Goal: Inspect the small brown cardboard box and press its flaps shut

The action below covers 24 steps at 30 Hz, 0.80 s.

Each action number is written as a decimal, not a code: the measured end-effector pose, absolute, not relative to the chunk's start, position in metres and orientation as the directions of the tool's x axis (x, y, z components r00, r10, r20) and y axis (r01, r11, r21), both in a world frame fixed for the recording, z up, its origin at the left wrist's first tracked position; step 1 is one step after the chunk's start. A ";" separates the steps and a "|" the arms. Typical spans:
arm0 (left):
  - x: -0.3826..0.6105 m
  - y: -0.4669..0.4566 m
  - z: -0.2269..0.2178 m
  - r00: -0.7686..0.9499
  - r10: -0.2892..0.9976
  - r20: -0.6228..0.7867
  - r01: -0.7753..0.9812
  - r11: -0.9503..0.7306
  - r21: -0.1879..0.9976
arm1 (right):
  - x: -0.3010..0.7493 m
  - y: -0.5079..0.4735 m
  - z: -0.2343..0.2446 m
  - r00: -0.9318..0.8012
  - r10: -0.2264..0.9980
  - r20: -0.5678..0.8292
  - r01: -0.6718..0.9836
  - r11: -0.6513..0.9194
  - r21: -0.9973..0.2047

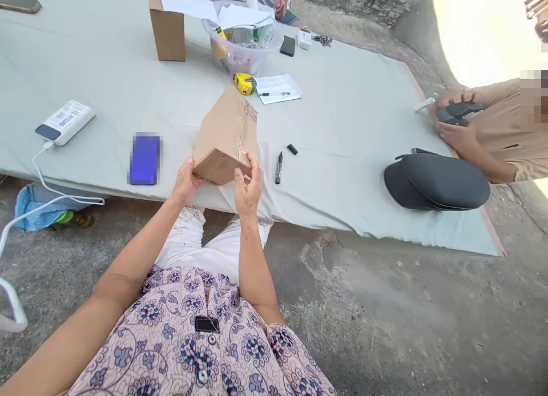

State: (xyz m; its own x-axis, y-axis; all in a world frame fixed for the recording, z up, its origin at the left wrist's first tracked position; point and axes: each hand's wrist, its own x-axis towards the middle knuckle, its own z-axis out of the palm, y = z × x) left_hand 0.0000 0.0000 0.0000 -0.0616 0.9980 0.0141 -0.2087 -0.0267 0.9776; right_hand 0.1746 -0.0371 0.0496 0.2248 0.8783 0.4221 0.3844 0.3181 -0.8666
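Observation:
Tilted between my two hands is a closed brown cardboard box (222, 130), with clear tape along its seam and dark scribbled writing near the far corner. My left hand (187, 180) grips its lower left corner, fingers partly hidden underneath. On the right corner, my right hand (249, 188) has its thumb and fingers pressed to the cardboard. An uncapped black marker (279, 168) lies just right of the box, its cap (292, 149) beside it. Beyond the box sit a yellow tape measure (244, 83) and a notebook (280, 93) with a pen on it.
A plastic tub (246, 56) of odds and ends and another cardboard box (169, 36) stand at the back. To the left are a white power bank (66, 122) with a cable and a blurred blue object (144, 159). A black case (436, 182) lies right, near another person's hands (458, 125).

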 end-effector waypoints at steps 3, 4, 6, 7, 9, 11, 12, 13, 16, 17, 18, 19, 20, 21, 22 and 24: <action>0.012 0.003 -0.004 -0.058 0.997 0.050 0.008 -0.050 0.999 | 0.185 -0.037 0.055 0.270 0.831 0.486 0.480 0.321 -0.816; 0.015 0.005 -0.004 -0.079 0.992 0.103 0.109 -0.094 0.990 | 0.189 -0.036 0.056 0.257 0.823 0.506 0.510 0.330 -0.795; 0.017 0.005 0.000 -0.104 0.971 0.215 0.240 -0.186 0.953 | 0.194 -0.033 0.056 0.214 0.825 0.523 0.542 0.345 -0.766; 0.016 0.005 0.004 -0.106 0.961 0.254 0.256 -0.220 0.941 | 0.195 -0.032 0.055 0.197 0.831 0.521 0.544 0.349 -0.763; 0.014 0.002 0.016 -0.105 0.947 0.305 0.225 -0.276 0.934 | 0.196 -0.031 0.054 0.179 0.844 0.506 0.533 0.349 -0.771; 0.011 -0.002 0.032 -0.082 0.930 0.359 0.203 -0.337 0.919 | 0.195 -0.030 0.054 0.178 0.851 0.494 0.515 0.347 -0.784; 0.011 -0.004 0.040 -0.050 0.920 0.388 0.217 -0.369 0.904 | 0.193 -0.030 0.054 0.184 0.854 0.487 0.504 0.344 -0.792; 0.013 -0.005 0.048 -0.007 0.911 0.412 0.242 -0.399 0.885 | 0.191 -0.030 0.055 0.194 0.855 0.480 0.494 0.338 -0.801; 0.022 -0.006 0.063 0.101 0.894 0.436 0.335 -0.443 0.832 | 0.185 -0.025 0.057 0.248 0.854 0.458 0.467 0.309 -0.829; 0.026 -0.006 0.064 0.107 0.893 0.436 0.356 -0.444 0.822 | 0.183 -0.023 0.058 0.270 0.848 0.456 0.465 0.300 -0.833; 0.030 -0.005 0.065 0.097 0.893 0.440 0.369 -0.443 0.817 | 0.182 -0.021 0.058 0.289 0.840 0.459 0.468 0.294 -0.833; 0.033 -0.004 0.064 0.077 0.892 0.445 0.375 -0.439 0.816 | 0.181 -0.018 0.058 0.301 0.832 0.466 0.477 0.292 -0.829; 0.035 -0.003 0.063 0.056 0.890 0.452 0.377 -0.438 0.816 | 0.182 -0.016 0.058 0.303 0.825 0.477 0.489 0.295 -0.821; 0.036 -0.002 0.061 0.042 0.887 0.460 0.378 -0.440 0.815 | 0.183 -0.015 0.057 0.297 0.820 0.489 0.500 0.303 -0.812; 0.036 -0.002 0.060 0.038 0.884 0.467 0.378 -0.445 0.812 | 0.185 -0.013 0.056 0.284 0.819 0.499 0.506 0.314 -0.803; 0.035 0.000 0.058 0.051 0.880 0.473 0.374 -0.456 0.808 | 0.191 -0.013 0.055 0.246 0.826 0.506 0.496 0.342 -0.799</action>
